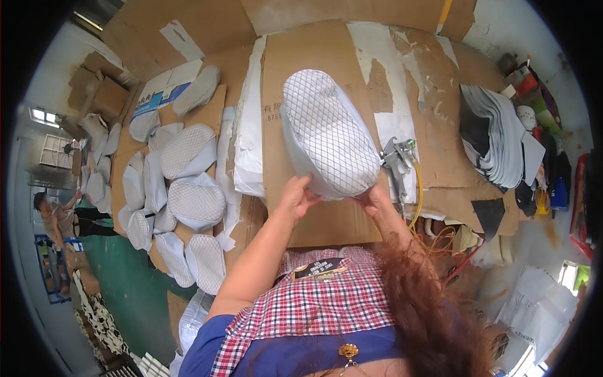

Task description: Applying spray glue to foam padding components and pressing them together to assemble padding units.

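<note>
Between my hands is a padded seat cushion (326, 135), long and rounded, with a pale quilted diamond-pattern top and plain grey sides. My left hand (298, 197) grips its near end at the left, thumb up against the side. At the near right corner my right hand (375, 201) holds the same end, its fingers partly hidden under the cushion. The cushion's far end points away from me over the cardboard-covered table (295, 226). Just right of the cushion is a metal spray gun (399, 157) with a yellow hose (419, 188), apart from my hands.
Several similar cushions (196, 202) lie piled on cardboard to the left. A thick stack of grey sheets (496, 138) sits at the right, near a black scrap (488, 217). Cardboard (182, 25) stands along the back. Far left, another person (55, 220) stands by more cushions.
</note>
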`<state>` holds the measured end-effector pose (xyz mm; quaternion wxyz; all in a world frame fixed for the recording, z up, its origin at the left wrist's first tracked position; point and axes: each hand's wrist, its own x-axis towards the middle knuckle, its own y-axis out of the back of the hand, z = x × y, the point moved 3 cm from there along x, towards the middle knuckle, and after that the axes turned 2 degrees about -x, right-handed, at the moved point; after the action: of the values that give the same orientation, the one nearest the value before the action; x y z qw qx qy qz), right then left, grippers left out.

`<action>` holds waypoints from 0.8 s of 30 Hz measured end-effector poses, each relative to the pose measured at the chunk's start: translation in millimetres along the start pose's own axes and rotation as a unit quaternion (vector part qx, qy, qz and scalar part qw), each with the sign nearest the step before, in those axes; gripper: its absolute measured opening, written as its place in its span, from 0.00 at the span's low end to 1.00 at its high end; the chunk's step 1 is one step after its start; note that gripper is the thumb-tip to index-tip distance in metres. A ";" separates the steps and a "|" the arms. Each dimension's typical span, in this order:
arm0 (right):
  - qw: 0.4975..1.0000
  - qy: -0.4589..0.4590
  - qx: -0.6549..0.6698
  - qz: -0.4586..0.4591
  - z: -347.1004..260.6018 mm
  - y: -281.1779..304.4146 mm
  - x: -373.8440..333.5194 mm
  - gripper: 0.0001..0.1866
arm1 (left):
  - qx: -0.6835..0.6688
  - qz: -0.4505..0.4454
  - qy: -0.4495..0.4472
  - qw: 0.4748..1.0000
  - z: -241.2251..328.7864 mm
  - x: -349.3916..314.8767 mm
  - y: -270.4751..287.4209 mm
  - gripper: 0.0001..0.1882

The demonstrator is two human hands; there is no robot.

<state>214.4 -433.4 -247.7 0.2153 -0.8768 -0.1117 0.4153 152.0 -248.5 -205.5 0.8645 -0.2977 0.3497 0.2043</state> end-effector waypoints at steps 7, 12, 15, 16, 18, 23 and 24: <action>0.994 -0.034 -0.099 0.008 11.4 -10.7 4.7 0.15 | -0.114 0.019 0.013 0.993 -39.0 40.6 59.8 0.13; 0.994 -0.055 -0.094 0.018 34.0 11.6 14.3 0.15 | -0.063 0.004 0.041 0.997 -47.9 53.3 67.0 0.14; 0.992 -0.059 -0.107 -0.013 37.4 21.8 18.2 0.14 | -0.046 0.010 0.048 0.998 -50.0 52.4 66.6 0.15; 0.993 -0.054 -0.101 -0.037 37.1 23.2 19.2 0.14 | -0.046 0.011 0.046 0.998 -50.6 51.6 67.1 0.16; 0.993 -0.049 -0.052 -0.094 32.7 33.7 19.7 0.10 | -0.087 -0.004 0.047 0.995 -49.6 45.1 64.9 0.16; 0.995 -0.019 0.048 -0.090 -14.4 24.6 10.9 0.04 | -0.177 -0.052 0.026 0.982 -48.6 28.5 46.2 0.21; 0.995 -0.021 0.052 -0.084 -17.9 23.1 12.0 0.04 | -0.196 -0.053 0.009 0.979 -46.6 30.6 41.2 0.21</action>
<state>236.3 -454.4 -256.7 0.2925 -0.8429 -0.1679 0.4193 126.9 -244.3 -270.1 0.7956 -0.4814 0.2947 0.2200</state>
